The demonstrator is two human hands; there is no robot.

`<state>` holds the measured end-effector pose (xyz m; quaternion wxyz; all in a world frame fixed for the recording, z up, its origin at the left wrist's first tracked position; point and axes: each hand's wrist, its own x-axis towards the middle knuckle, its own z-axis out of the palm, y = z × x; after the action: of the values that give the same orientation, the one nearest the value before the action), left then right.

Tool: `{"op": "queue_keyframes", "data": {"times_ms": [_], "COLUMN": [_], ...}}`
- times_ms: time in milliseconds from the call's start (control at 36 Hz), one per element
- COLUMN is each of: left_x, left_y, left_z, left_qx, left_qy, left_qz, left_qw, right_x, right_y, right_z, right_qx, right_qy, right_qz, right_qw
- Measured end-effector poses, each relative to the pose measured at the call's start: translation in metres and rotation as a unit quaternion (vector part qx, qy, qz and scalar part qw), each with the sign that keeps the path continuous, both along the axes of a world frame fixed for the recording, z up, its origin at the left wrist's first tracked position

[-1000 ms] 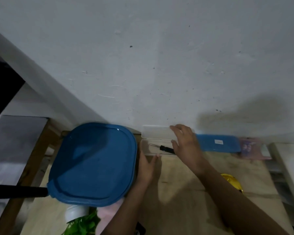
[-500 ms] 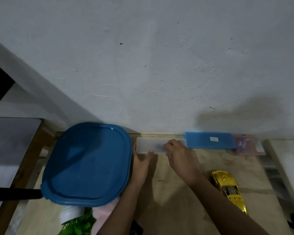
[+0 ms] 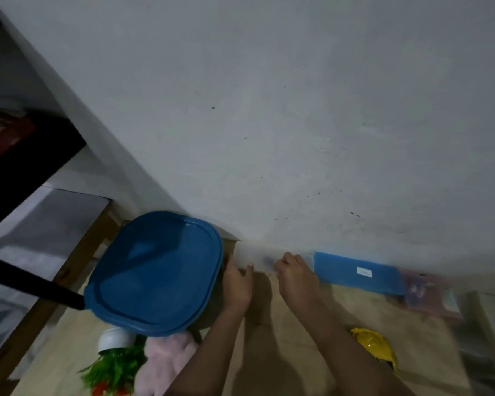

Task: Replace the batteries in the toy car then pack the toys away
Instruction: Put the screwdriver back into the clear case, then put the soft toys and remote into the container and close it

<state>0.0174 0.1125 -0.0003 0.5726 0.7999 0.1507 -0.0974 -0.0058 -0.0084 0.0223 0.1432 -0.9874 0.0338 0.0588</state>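
Observation:
A long clear plastic case, lid closed, lies along the wall at the back of the wooden table. My left hand grips its left end. My right hand presses on its right part, fingers curled over the lid. The screwdriver seen earlier is inside and shows only as a faint dark smudge. A shiny yellow toy car lies on the table to the right of my right forearm, partly cut off by blur.
A large blue container lid fills the left of the table. A flat blue case and a pink packet lie along the wall to the right. A white pot with a green plant and pink cloth sit in front.
The clear case's lid, open a second ago with the screwdriver visible, has been folded down and is now closed under both hands. The view has tilted.

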Motion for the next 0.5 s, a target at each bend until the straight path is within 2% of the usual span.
{"op": "queue_keyframes", "data": {"times_ms": [83,194,306,417,500], "left_x": [-0.008,-0.028,-0.050,-0.070,-0.081], "left_y": [0.002,0.011,0.040,0.098,0.154], "left_z": [0.008,0.020,0.043,0.074,0.087], "left_qx": [0.023,0.072,0.057,-0.029,-0.036], "left_qy": [0.003,-0.006,-0.052,-0.117,-0.173], "left_qz": [-0.012,-0.082,-0.157,-0.112,-0.043], "left_qw": [1.000,0.994,0.985,0.986,0.983], "right_x": [0.002,-0.001,-0.009,-0.008,-0.003], "right_y": [-0.003,-0.003,0.008,0.043,0.083], "right_z": [0.003,0.018,0.036,0.059,0.075], "right_qx": [0.037,0.147,0.210,0.271,0.309], "right_qy": [0.011,0.028,-0.008,-0.044,-0.044], "right_qz": [-0.007,-0.050,-0.084,-0.073,-0.031], "right_qw": [0.999,0.987,0.974,0.959,0.950]}}
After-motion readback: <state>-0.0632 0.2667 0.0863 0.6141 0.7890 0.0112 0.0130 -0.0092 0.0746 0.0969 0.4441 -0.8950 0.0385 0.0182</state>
